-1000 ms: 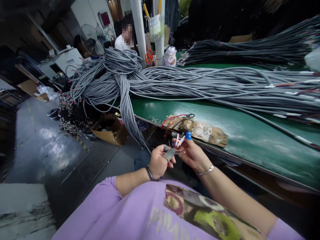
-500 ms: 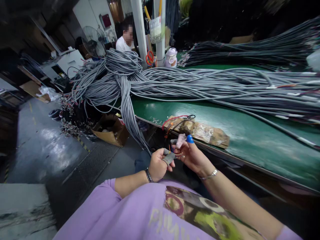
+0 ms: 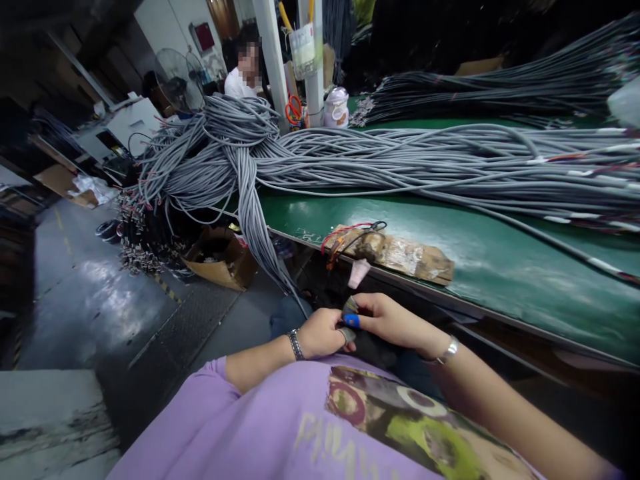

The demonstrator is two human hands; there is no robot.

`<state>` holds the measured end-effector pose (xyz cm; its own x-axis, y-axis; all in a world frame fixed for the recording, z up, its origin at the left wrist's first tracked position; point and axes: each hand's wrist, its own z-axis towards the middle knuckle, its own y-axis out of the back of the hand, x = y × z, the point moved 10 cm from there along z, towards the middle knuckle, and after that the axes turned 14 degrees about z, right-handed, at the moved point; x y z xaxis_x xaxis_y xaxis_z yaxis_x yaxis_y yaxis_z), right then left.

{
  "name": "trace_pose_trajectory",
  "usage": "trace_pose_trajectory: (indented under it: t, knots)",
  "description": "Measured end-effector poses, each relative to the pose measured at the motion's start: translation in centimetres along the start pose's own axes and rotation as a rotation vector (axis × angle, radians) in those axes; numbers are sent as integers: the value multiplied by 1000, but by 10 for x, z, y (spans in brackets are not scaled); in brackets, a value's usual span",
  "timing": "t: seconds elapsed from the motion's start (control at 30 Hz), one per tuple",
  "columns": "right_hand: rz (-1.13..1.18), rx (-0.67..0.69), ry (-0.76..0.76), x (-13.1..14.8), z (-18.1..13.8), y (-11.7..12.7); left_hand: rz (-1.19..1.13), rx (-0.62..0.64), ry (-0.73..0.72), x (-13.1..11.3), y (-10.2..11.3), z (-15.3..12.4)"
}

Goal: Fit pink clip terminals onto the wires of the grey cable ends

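My left hand (image 3: 320,333), with grey wraps on its fingers, is closed in a pinch below the table's near edge. The thin wires seen in it a moment ago are now hidden behind the fingers. Against its fingertips, my right hand (image 3: 387,321) is also pinched, with a blue wrap on the thumb and a grey one on a finger. What lies between its tips is too hidden to make out. Just above the hands, a pale pink piece (image 3: 359,273) sticks out at the table edge beside a wooden board (image 3: 417,262) with red and black leads.
A thick bundle of grey cables (image 3: 350,160) lies along the green table (image 3: 300,213), part of it draping over the edge. Darker cables (image 3: 475,93) lie behind. A cardboard box (image 3: 220,263) stands on the floor. A person (image 3: 241,80) in white is beyond the table.
My right hand has come down from beside the pink piece, and its fingers have closed against my left fingertips. The bare wire ends are now covered. The view has shifted slightly.
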<state>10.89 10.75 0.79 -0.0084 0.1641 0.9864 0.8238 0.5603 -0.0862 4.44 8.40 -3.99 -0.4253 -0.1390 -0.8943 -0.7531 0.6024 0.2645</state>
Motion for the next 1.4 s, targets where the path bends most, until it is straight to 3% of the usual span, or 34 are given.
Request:
trace_pose_trajectory:
  t: [0.17, 0.23, 0.43, 0.57, 0.7, 0.83, 1.1, 1.2, 1.4]
  knots:
    - [154, -302, 118, -5, -14, 36, -153, -98, 38, 2, 11, -1]
    - [250, -349, 119, -14, -19, 39, -210, -134, 26, 0, 14, -1]
    - [208, -363, 138, -11, -23, 20, -237, -84, 33, 1, 5, 2]
    - [165, -299, 83, -3, -15, 13, -110, -29, -39, -12, 2, -1]
    - [54, -341, 68, 2, -9, 23, -19, -71, -116, -25, 9, -6]
    - [79, -444, 126, -1, -11, 35, -164, -140, -82, -19, 17, -5]
    - [196, -477, 139, -16, -19, 35, -388, -232, -1, 0, 21, 4]
    - [170, -435, 134, -12, -17, 31, -358, -254, 3, 3, 24, 2]
    - [141, -355, 91, -3, -9, 20, -166, -145, -8, 1, 14, -2]
